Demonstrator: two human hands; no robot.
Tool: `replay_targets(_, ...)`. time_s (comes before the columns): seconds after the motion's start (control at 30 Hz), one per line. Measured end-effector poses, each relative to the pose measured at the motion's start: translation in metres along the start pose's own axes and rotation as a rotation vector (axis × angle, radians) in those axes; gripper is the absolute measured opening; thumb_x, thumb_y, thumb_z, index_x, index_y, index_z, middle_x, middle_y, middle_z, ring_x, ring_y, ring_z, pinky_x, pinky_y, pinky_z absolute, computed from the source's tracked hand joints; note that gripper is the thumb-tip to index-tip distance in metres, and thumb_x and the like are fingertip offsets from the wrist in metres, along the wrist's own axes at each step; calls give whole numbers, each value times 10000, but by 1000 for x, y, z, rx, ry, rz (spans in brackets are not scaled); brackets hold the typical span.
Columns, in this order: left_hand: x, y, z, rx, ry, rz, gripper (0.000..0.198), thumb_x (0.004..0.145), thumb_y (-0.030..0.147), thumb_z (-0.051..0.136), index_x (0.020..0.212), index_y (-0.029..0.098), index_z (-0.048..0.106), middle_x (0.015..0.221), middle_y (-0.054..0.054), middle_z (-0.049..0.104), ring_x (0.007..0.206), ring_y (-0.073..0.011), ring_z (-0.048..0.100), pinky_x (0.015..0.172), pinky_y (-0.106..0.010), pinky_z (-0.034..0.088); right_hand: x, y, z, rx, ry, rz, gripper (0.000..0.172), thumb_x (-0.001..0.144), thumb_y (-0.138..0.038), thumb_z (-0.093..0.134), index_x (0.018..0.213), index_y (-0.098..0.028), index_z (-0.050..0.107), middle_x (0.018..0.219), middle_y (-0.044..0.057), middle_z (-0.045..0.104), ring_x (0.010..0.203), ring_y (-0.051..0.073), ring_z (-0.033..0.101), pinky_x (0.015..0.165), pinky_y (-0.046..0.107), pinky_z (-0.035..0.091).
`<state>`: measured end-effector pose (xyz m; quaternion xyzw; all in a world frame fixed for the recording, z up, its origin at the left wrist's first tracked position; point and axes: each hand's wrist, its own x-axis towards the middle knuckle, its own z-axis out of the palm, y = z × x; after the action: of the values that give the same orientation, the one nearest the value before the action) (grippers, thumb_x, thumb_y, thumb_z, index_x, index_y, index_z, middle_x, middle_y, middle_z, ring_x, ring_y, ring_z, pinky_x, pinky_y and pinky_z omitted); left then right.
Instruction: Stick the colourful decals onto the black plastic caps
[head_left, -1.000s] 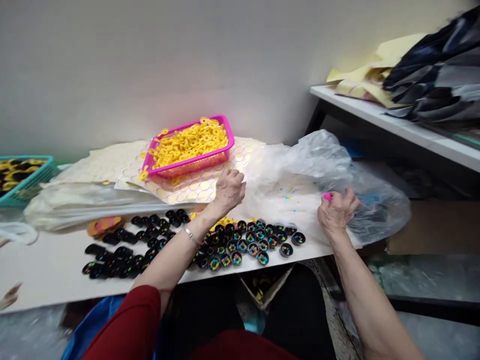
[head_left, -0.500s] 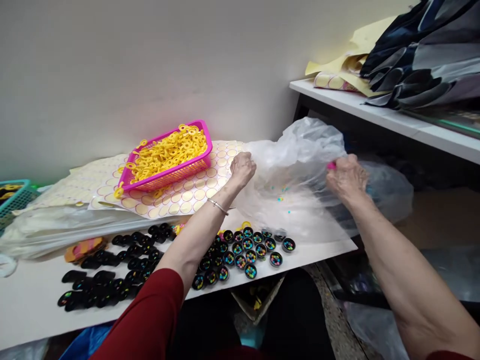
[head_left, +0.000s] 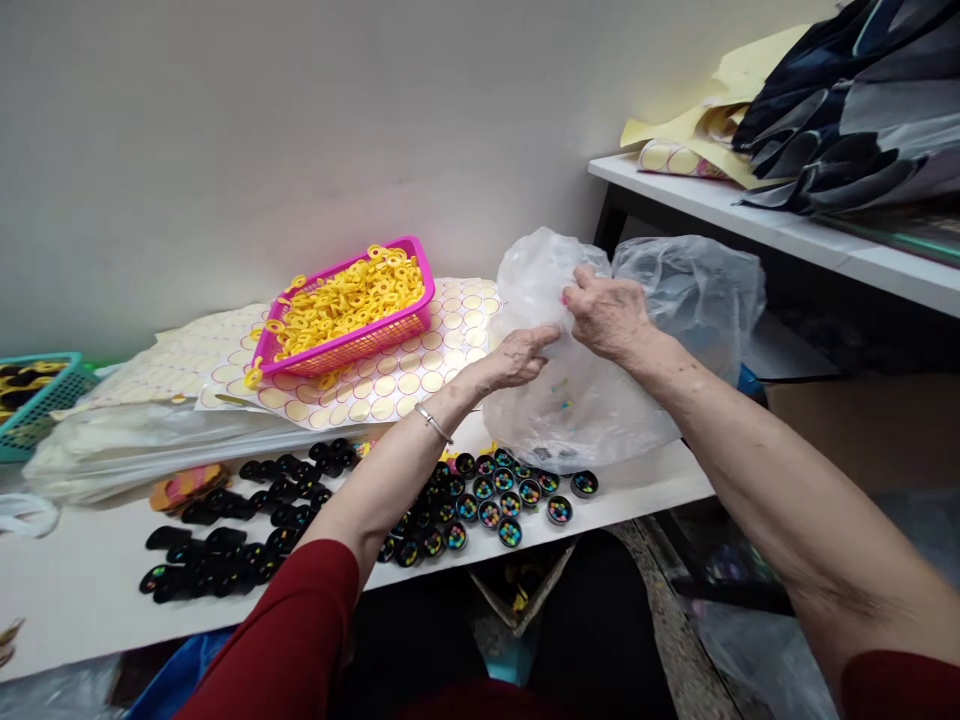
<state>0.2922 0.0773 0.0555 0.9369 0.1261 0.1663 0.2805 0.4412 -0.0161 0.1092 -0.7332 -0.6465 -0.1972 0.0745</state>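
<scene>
Over the white tabletop's (head_left: 90,590) right end, a clear crumpled plastic bag (head_left: 645,400) is seemingly being gathered shut: left hand (head_left: 521,358) fingers pinched on its film, right hand (head_left: 606,315) fingers clamped above. A tight hold is being called for by tiny coloured beads (head_left: 559,392) inside. Earlier, the 2 hands were being held well apart.

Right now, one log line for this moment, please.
left hand: holds bag | right hand: holds bag | bag: clear, behind cups

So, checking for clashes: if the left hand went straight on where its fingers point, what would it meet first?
The bag: the left hand points right, fingertips pinching its film. Just past that is the right hand, gripping the bag's top, though depth between them is unclear.
</scene>
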Motion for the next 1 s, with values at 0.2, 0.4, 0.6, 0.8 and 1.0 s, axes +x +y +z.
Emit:
replay_targets(0.2, -2, -20, 0, 158, 287, -130, 721, 677, 32, 453, 1390, 123, 508, 1520, -134, 501, 1412, -254, 466, 1218, -410, 360, -6, 5, -4, 56, 199, 214, 399, 988, -198, 302, 1043, -109, 686, 1268, 206, 612, 924, 222, 568, 733, 349, 358)
replay_targets(0.4, -12, -40, 4, 114, 454, -255, 831, 668, 25, 454, 1486, 167, 411, 1545, -107, 487, 1443, -243, 443, 1227, -430, 361, -23, 19, -1, 138, 219, 98, 380, 1014, -314, 310, 952, -179, 660, 1259, 162, 633, 883, 214, 549, 736, 351, 347)
replay_targets(0.6, -34, -53, 8, 140, 558, -429, 654, 710, 48, 479, 1351, 165, 536, 1292, -135, 663, 1179, -268, 635, 1047, -431, 511, -42, 47, 24, 296, 212, 227, 195, 931, -246, 433, 794, -213, 568, 1163, 157, 624, 956, 263, 530, 792, 397, 373)
replay_targets(0.8, -41, -28, 25, 554, 603, -333, 502, 851, 192, 541, 1351, 154, 527, 1448, -206, 533, 1341, -344, 473, 1085, -508, 417, -77, 18, 39, 278, 304, 372, 223, 931, -273, 435, 880, -225, 647, 1344, 176, 530, 1373, 416, 301, 1024, 609, 282)
replay_targets(1.0, -21, -16, 51, 684, -187, 172, 294, 883, 61, 432, 983, 147, 695, 1068, -140, 680, 1176, -251, 559, 1054, -422, 421, -82, -7, 109, 513, -36, 135, 193, 875, -245, 459, 860, -205, 647, 1068, 152, 639, 1043, 291, 543, 922, 431, 436)
